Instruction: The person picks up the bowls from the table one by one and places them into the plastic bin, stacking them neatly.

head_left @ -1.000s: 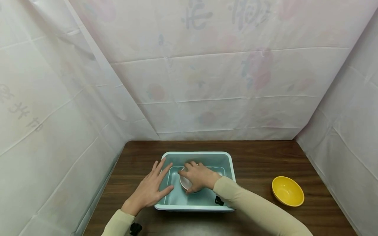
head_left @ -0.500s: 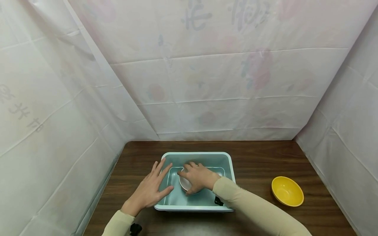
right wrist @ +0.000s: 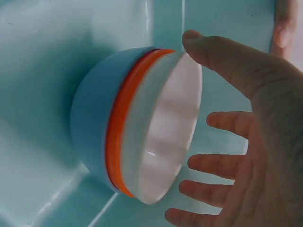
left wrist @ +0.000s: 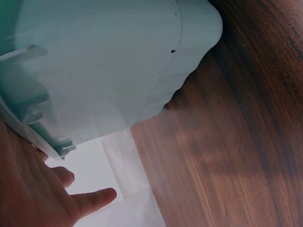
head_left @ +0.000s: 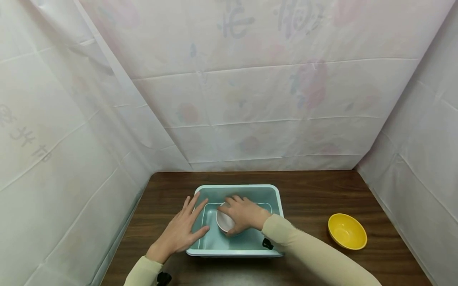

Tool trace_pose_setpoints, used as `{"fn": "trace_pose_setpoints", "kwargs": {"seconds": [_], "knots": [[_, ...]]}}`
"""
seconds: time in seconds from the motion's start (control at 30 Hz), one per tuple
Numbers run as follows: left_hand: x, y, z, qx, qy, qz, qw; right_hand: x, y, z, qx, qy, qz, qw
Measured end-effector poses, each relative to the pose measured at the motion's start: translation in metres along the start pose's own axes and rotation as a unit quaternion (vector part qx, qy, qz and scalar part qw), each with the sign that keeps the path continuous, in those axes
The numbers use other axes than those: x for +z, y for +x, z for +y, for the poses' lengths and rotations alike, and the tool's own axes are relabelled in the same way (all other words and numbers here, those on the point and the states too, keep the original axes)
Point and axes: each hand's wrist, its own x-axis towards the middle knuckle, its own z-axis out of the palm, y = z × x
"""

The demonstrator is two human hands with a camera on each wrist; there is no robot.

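Observation:
A light blue-green plastic bin [head_left: 236,252] stands on the table with a stack of nested bowls inside. The right wrist view shows the stack: a white bowl [right wrist: 171,130] on top, an orange bowl [right wrist: 114,137] under it, a blue bowl [right wrist: 92,113] lowest. My right hand [head_left: 245,214] hovers over the stack with fingers spread. Its thumb [right wrist: 220,59] is beside the white rim, and whether they touch I cannot tell. My left hand [head_left: 180,232] is at the bin's left rim, fingers extended over it; the left wrist view catches the bin's outer wall [left wrist: 104,71].
A yellow bowl [head_left: 347,231] sits apart on the wooden table [head_left: 304,190], right of the bin. White patterned sheets [head_left: 268,119] hang as walls at the back and on both sides.
My right hand has eased slightly to the right, off the white bowl, and more of that bowl's inside shows. The left hand and the bin look nearly unchanged.

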Motion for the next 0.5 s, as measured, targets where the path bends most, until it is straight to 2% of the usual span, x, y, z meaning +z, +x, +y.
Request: {"fn": "trace_pose_setpoints", "kwargs": {"seconds": [0.5], "knots": [[0.001, 0.0, 0.0, -0.002, 0.002, 0.006, 1.0, -0.032, -0.038, 0.019, 0.039, 0.075, 0.038, 0.9957]]}}
